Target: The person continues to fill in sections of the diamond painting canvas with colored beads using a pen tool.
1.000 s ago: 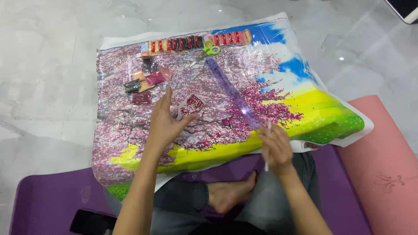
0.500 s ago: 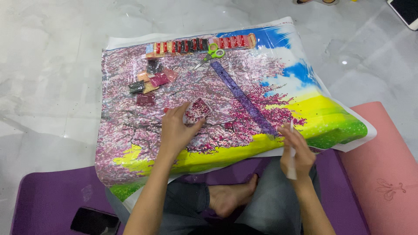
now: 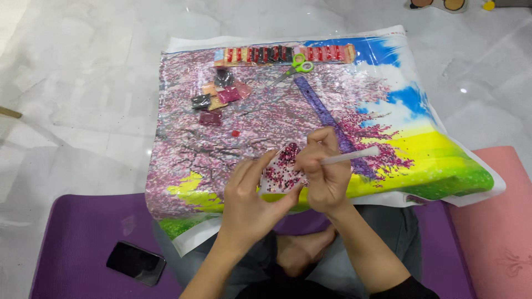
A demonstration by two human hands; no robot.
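While the person sits cross-legged on a purple mat (image 3: 83, 243), the left hand (image 3: 249, 202) holds a small white bead tray (image 3: 281, 171) from below, fingers curled narrow about its near edge. The tray, filled with tiny red and pink beads, sits above the lower middle of the diamond-painting canvas (image 3: 266, 119), which lies over the lap and onto the marble floor (image 3: 77, 83). The right hand (image 3: 327, 177) is closed on a white applicator pen (image 3: 352, 156), its fingers pinched tight around the shaft; the pen's free end points toward 3 o'clock, its tip at the tray. At 12 o'clock on the canvas lies a strip of bead packets (image 3: 282, 54), with green-handled scissors (image 3: 293, 69) just below it. Loose bead bags (image 3: 219, 94) rest at 11 o'clock. A dark phone (image 3: 136, 263) lies on the mat at 8 o'clock; a pink mat (image 3: 499, 232) adjoins at 4 o'clock.
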